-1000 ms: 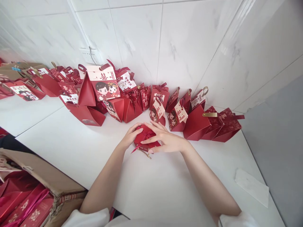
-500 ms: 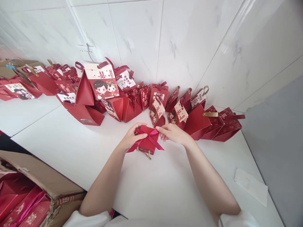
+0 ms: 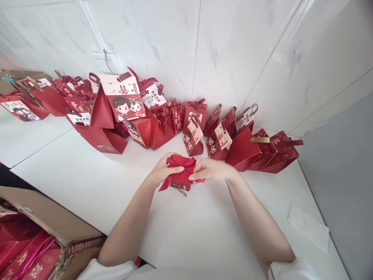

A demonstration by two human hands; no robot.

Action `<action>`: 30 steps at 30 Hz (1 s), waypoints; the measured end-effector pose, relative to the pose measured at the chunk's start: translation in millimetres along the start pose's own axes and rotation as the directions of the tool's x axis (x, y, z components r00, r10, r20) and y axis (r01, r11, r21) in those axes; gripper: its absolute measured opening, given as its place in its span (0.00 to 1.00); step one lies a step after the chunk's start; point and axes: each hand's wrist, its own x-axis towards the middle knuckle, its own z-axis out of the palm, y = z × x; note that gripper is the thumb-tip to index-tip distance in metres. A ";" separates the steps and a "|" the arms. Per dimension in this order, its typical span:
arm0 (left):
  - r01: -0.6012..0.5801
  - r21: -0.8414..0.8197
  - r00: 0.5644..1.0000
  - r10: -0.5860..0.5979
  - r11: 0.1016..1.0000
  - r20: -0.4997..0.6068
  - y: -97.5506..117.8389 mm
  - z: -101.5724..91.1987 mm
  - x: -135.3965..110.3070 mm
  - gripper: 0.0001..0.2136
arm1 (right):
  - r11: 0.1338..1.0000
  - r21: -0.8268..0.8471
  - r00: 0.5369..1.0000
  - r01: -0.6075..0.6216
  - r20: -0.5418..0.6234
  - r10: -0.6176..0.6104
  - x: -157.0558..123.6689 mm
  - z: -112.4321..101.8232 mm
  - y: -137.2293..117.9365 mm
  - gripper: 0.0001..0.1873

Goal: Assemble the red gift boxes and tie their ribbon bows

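Observation:
A small red gift box (image 3: 182, 179) with a red ribbon (image 3: 164, 183) lies on the white counter (image 3: 186, 229) in front of me. My left hand (image 3: 163, 169) pinches the ribbon at the box's left top. My right hand (image 3: 208, 170) pinches the ribbon's other end at the box's right side. A small gold tassel (image 3: 183, 191) hangs from the box's near edge.
A row of red paper gift bags (image 3: 201, 128) lines the tiled wall, with a larger cartoon-couple bag (image 3: 122, 101) to the left. An open cardboard carton (image 3: 43, 233) of red boxes sits at the lower left. A white paper slip (image 3: 309, 228) lies at the right.
My hands went from lying flat over the box to pulling the ribbon ends apart, then came back together over the box with the ribbon pinched.

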 end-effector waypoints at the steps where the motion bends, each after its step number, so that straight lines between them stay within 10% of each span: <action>1: -0.004 0.001 1.000 0.004 1.000 -0.003 -0.1 0.3 0.1 0.27 | 1.000 -0.008 1.000 0.009 0.005 -0.009 0.6 -0.4 1.5 0.23; 10: -0.018 0.054 1.000 0.018 0.998 0.003 2.1 -0.4 -0.4 0.29 | 0.992 -0.121 1.000 0.021 -0.007 -0.022 -4.9 -5.0 0.9 0.25; 16: -0.193 0.274 0.908 0.278 0.942 -0.314 4.0 -12.2 3.1 0.15 | 0.998 0.051 0.929 -0.045 -0.365 0.061 -6.4 -9.6 2.6 0.31; 20: -0.165 0.318 0.960 0.226 0.934 -0.167 6.4 -15.2 1.9 0.20 | 0.998 -0.044 0.840 -0.049 -0.542 0.017 5.4 -6.7 10.5 0.27; 30: -0.205 0.323 0.966 0.243 0.924 -0.083 3.3 -14.7 5.0 0.21 | 0.994 -0.057 0.857 0.092 -0.504 -0.108 16.0 -4.9 19.4 0.21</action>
